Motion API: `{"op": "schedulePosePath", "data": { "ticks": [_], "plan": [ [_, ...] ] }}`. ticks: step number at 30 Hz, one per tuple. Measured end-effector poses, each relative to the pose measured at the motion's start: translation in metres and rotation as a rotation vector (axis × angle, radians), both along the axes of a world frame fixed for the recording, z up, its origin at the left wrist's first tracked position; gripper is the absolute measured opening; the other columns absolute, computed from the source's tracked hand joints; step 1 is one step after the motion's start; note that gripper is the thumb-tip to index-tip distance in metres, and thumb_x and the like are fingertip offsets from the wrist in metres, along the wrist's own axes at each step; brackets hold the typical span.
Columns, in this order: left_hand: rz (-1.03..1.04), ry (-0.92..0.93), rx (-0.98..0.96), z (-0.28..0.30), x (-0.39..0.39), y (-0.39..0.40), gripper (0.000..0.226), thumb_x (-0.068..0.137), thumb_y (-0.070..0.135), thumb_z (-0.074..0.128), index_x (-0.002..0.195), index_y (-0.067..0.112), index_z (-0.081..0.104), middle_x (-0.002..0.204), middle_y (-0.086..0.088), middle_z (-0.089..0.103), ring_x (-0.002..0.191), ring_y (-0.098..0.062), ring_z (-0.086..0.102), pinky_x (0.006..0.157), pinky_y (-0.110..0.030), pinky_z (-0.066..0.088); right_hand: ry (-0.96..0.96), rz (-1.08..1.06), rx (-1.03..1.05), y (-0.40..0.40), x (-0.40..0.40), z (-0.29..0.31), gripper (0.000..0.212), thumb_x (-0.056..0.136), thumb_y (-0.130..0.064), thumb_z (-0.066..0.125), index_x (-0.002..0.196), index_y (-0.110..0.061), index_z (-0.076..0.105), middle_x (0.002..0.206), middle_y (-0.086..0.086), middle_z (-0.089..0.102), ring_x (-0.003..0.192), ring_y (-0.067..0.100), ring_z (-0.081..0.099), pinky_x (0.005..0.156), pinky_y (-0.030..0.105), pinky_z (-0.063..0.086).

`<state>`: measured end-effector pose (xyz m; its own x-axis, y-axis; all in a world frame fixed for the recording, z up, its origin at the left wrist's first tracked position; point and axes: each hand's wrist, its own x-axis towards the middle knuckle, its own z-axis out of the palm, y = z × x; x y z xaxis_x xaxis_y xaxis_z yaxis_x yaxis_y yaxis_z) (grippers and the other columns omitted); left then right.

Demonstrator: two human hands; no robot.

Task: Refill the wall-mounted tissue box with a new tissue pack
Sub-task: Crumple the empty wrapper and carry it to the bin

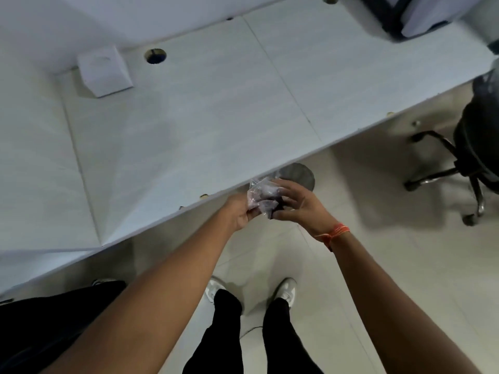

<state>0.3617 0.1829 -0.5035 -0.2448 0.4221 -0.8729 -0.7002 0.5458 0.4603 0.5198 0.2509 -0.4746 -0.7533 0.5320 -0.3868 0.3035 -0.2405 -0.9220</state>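
Observation:
A crumpled clear plastic wrapper [261,195] with pinkish print is bunched between both hands, just off the front edge of the white desk [189,125]. My left hand [240,211] pinches its lower left side. My right hand [299,203], an orange thread on its wrist, cups it from the right with fingers curled over the top. A white tissue box [104,71] sits against the wall at the desk's far left corner, well away from both hands. No tissue pack shows outside the wrapper.
A round grey bin [299,175] stands on the floor under the desk edge, right behind the hands. A black swivel chair [469,157] is at the right. A cable hole [155,55] is in the desk near the box. My legs and white shoes are below.

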Motion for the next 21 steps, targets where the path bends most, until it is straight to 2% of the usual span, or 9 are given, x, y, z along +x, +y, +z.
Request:
{"op": "schedulePosePath", "data": {
  "ticks": [2,4,6,9,11,12,15,18,21],
  "plan": [
    [-0.051,-0.005,-0.027,-0.006,0.031,0.024,0.018,0.096,-0.001,0.050,0.085,0.005,0.064,0.050,-0.002,0.067,0.039,-0.009,0.064,0.044,-0.020,0.056,-0.160,0.058,0.290,0.015,0.026,-0.009,0.061,0.069,0.002,0.082,0.124,-0.014,0.062,0.109,0.003,0.070,0.092,0.012,0.068,0.084,0.024,0.055],
    [-0.102,-0.021,-0.043,-0.010,0.059,0.049,0.019,0.097,-0.002,0.050,0.083,0.004,0.062,0.063,-0.008,0.066,0.048,-0.013,0.065,0.047,-0.018,0.056,-0.274,-0.065,0.480,0.029,0.047,-0.025,0.042,0.074,-0.008,0.082,0.114,-0.009,0.069,0.100,0.006,0.073,0.083,0.014,0.066,0.078,0.022,0.051],
    [-0.121,-0.015,-0.056,-0.022,0.081,0.075,0.014,0.096,0.001,0.052,0.091,0.003,0.065,0.079,-0.012,0.067,0.066,-0.019,0.067,0.055,-0.021,0.059,-0.287,-0.257,0.563,0.045,0.065,-0.047,0.025,0.078,-0.005,0.076,0.103,-0.006,0.073,0.092,0.008,0.073,0.075,0.014,0.062,0.072,0.023,0.050],
    [-0.205,0.299,-0.087,-0.068,0.098,0.112,0.022,0.093,0.012,0.055,0.111,0.009,0.068,0.103,-0.009,0.072,0.083,-0.022,0.069,0.070,-0.031,0.063,-0.304,-0.436,0.691,0.070,0.079,-0.090,0.025,0.078,0.005,0.069,0.098,-0.009,0.075,0.091,0.007,0.071,0.075,0.015,0.060,0.069,0.020,0.049],
    [-0.295,0.579,-0.061,-0.108,0.101,0.134,0.028,0.093,0.011,0.052,0.117,0.014,0.068,0.108,0.000,0.068,0.090,-0.017,0.064,0.068,-0.016,0.051,-0.338,-0.497,0.693,0.088,0.080,-0.136,0.030,0.079,0.006,0.065,0.103,-0.011,0.074,0.099,0.006,0.069,0.082,0.019,0.063,0.073,0.014,0.049],
    [-0.323,0.645,-0.048,-0.132,0.102,0.147,0.030,0.093,0.009,0.051,0.118,0.014,0.068,0.107,0.000,0.067,0.091,-0.015,0.062,0.065,-0.012,0.045,-0.360,-0.519,0.694,0.098,0.078,-0.164,0.031,0.081,0.005,0.064,0.106,-0.011,0.073,0.104,0.007,0.068,0.088,0.021,0.064,0.078,0.017,0.052],
    [-0.330,0.732,-0.053,-0.215,0.096,0.186,0.033,0.091,0.002,0.052,0.117,0.014,0.068,0.115,-0.006,0.071,0.104,-0.020,0.067,0.081,-0.018,0.049,-0.373,-0.515,0.719,0.125,0.064,-0.256,0.031,0.083,0.004,0.061,0.110,-0.008,0.072,0.112,0.012,0.064,0.101,0.031,0.062,0.087,0.037,0.056],
    [-0.309,0.781,-0.089,-0.293,0.084,0.209,0.036,0.089,0.000,0.049,0.116,0.014,0.068,0.120,-0.006,0.071,0.112,-0.022,0.065,0.093,-0.023,0.048,-0.425,-0.440,0.715,0.156,0.044,-0.341,0.043,0.082,0.006,0.054,0.119,-0.009,0.068,0.119,0.015,0.061,0.111,0.032,0.055,0.093,0.028,0.046],
    [-0.295,0.827,-0.096,-0.376,0.067,0.229,0.034,0.090,0.001,0.049,0.118,0.009,0.067,0.123,-0.009,0.070,0.115,-0.022,0.063,0.086,-0.013,0.039,-0.554,-0.226,0.575,0.192,0.019,-0.442,0.048,0.089,-0.006,0.053,0.135,-0.017,0.057,0.142,0.014,0.048,0.129,0.033,0.045,0.101,0.034,0.045]
  ]
}}
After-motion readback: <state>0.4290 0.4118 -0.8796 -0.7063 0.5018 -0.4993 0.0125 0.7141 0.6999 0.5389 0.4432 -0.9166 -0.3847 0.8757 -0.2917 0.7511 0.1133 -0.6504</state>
